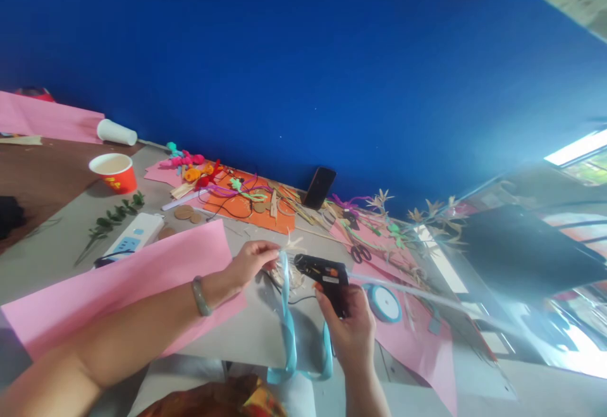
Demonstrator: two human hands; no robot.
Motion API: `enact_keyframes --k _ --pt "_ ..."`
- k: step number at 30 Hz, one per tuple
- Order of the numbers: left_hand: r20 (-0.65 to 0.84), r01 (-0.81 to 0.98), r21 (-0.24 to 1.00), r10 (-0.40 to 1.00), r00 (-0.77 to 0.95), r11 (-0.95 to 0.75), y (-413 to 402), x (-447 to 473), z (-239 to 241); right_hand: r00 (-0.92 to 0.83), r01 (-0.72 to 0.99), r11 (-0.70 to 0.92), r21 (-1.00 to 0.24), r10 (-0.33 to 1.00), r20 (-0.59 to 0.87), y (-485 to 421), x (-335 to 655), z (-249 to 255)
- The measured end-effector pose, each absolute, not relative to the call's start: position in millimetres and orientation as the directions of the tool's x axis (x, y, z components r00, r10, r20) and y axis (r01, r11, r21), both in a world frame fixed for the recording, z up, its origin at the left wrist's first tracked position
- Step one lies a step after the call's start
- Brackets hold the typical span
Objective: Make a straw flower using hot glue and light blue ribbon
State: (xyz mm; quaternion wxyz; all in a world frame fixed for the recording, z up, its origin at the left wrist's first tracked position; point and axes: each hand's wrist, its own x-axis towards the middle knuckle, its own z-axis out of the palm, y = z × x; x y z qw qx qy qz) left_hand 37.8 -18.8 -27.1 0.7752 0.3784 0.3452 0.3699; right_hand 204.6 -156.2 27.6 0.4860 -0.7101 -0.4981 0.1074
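In my right hand (348, 322) is a black hot glue gun (327, 278), its nozzle pointing left and a clear glue stick (403, 286) running out of its back. My left hand (253, 257) pinches the top end of a light blue ribbon (287, 316), close to the nozzle. The ribbon hangs down and loops over the table's near edge. Just behind it sits a pale, straw-like craft piece (294, 276), partly hidden by the ribbon and my fingers. Whether the nozzle touches the ribbon, I cannot tell.
Pink paper sheets (190, 259) lie at left and right. A ribbon spool (385, 304) and scissors (361, 253) are to the right. A phone (320, 188) leans on the blue wall. A red paper cup (114, 173) and power strip (135, 236) stand left.
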Motion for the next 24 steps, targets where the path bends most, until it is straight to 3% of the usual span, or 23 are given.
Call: enact_keyframes --k 6,12,17,24 --pt "-0.202 -0.203 0.919 0.847 0.492 0.337 -20 34 -21 0.377 0.866 -0.093 -0.492 0.768 0.519 -149 206 15" --pt "-0.158 -0.137 0.958 0.863 0.479 0.251 -21 33 -15 0.297 0.926 -0.076 -0.371 0.753 0.587 -149 204 10" --pt "-0.144 -0.205 0.944 0.880 0.452 0.260 -25 36 -12 0.191 0.977 -0.071 -0.201 0.710 0.678 -146 200 12" --pt "-0.100 -0.203 0.957 0.891 0.442 0.208 -26 37 -15 0.086 0.996 -0.033 -0.088 0.705 0.704 -149 204 10"
